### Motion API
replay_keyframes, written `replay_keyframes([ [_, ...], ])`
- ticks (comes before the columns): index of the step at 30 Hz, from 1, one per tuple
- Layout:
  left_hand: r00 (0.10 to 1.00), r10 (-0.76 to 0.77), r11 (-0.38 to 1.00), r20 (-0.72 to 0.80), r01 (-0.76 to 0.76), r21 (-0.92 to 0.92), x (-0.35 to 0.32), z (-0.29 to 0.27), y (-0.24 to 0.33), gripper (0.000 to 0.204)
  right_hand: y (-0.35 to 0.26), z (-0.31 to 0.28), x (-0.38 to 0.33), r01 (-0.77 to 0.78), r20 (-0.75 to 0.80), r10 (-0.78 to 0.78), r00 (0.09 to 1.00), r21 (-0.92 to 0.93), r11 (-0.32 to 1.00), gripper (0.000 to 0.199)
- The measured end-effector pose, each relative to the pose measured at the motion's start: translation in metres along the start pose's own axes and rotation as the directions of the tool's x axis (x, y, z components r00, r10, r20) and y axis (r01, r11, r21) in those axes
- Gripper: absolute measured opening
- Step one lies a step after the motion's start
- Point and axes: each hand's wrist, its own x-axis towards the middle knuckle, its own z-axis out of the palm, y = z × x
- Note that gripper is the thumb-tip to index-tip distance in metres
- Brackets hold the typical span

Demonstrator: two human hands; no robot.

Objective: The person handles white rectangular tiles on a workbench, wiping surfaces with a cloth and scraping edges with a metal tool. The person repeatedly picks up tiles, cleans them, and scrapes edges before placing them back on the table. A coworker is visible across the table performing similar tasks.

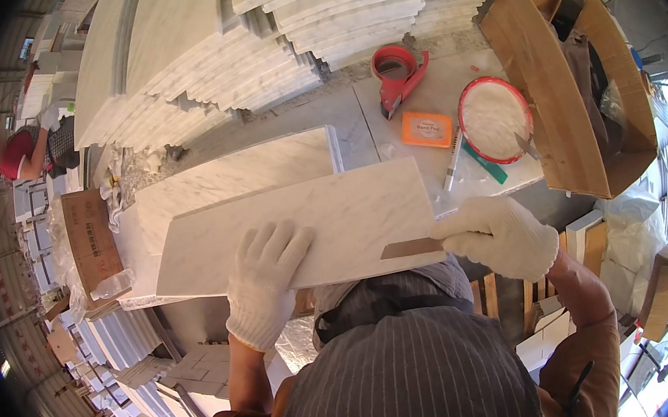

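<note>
A white marble slab [311,227] with grey veins lies tilted in front of me, its near edge close to my apron. My left hand [267,268], in a white knit glove, presses flat on the slab with its fingers stretched out. In my gloved right hand [503,231] is a putty knife [411,247], gripped at the handle end. Its flat blade rests on or just over the slab's near right corner; I cannot tell which. A second marble slab [241,173] sits partly under the first one.
Right of the slabs are a red tape dispenser [398,80], an orange box [427,129], a marker [452,165], a green scraper [485,163] and a red-rimmed bowl of white paste [496,120]. A cardboard box [533,90] stands beyond. Stacked slabs [253,62] line the back.
</note>
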Motion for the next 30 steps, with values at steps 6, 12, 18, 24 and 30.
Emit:
replay_keyframes([
  [6,0.999,-0.032,0.996,0.025,0.034,-0.083,0.003,-0.005,0.004,0.053,-0.005,0.001,0.0,-0.069,0.021,0.068,0.997,0.092,0.993,0.023],
  [12,0.997,-0.037,0.995,0.062,0.043,-0.09,0.005,-0.012,0.003,0.054,0.003,-0.004,0.009,-0.005,-0.035,0.006,0.999,0.026,1.0,0.022],
  [18,0.999,-0.037,0.994,0.034,0.04,-0.098,0.008,-0.015,0.0,0.055,-0.012,-0.009,0.01,-0.148,0.074,0.133,0.988,0.276,0.95,0.021],
  [24,0.998,-0.022,0.991,0.058,0.03,-0.133,0.013,-0.022,-0.004,0.055,-0.016,-0.018,0.02,-0.219,0.132,0.187,0.974,0.307,0.926,0.021],
  [30,0.995,-0.033,0.978,0.098,0.052,-0.2,0.018,-0.026,-0.017,0.056,-0.023,-0.043,0.028,-0.164,0.129,0.13,0.983,0.313,0.935,0.021],
])
